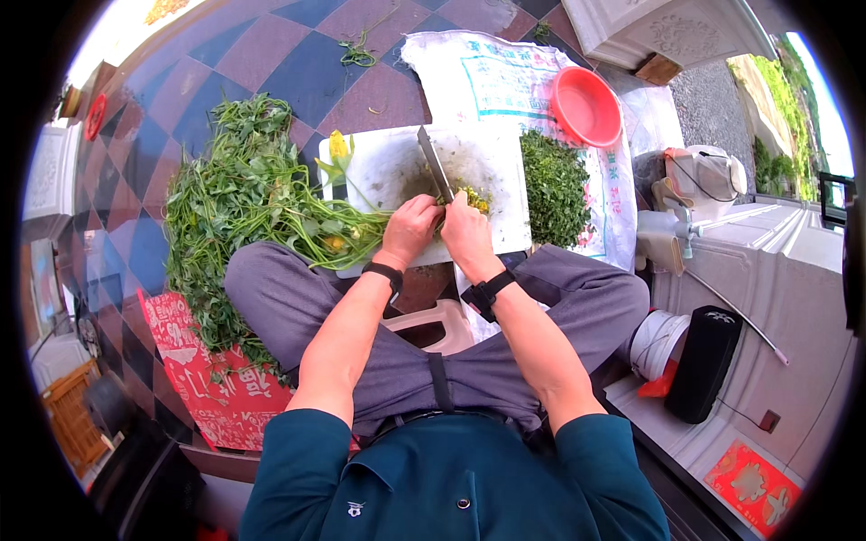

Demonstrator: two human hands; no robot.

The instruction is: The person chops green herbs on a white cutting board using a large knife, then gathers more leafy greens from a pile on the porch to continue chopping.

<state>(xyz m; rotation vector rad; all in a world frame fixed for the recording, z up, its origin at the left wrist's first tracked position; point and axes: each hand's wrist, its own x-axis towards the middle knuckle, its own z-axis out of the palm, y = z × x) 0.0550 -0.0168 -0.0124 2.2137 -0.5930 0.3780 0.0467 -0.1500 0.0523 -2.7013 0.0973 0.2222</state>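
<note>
My right hand (467, 233) is closed round the handle of a kitchen knife (434, 162), whose blade points away from me over a white cutting board (379, 162). Close beside it, my left hand (411, 226) presses a bunch of leafy green stems (358, 230) on the board. The stems trail left into a large heap of leafy vines (237, 169). Small chopped yellow-green bits (477, 199) lie by the blade. A yellow leaf (338, 145) rests at the board's far left corner. Finely chopped greens (556, 189) are piled against the board's right side.
A red plastic basin (587, 107) stands on a printed woven sack (487, 74) beyond the chopped greens. A red printed sheet (223, 399) lies under the heap at left. Between my legs is a pink plastic stool (453, 324). At right are a white bucket (659, 341) and a black speaker-like box (703, 365).
</note>
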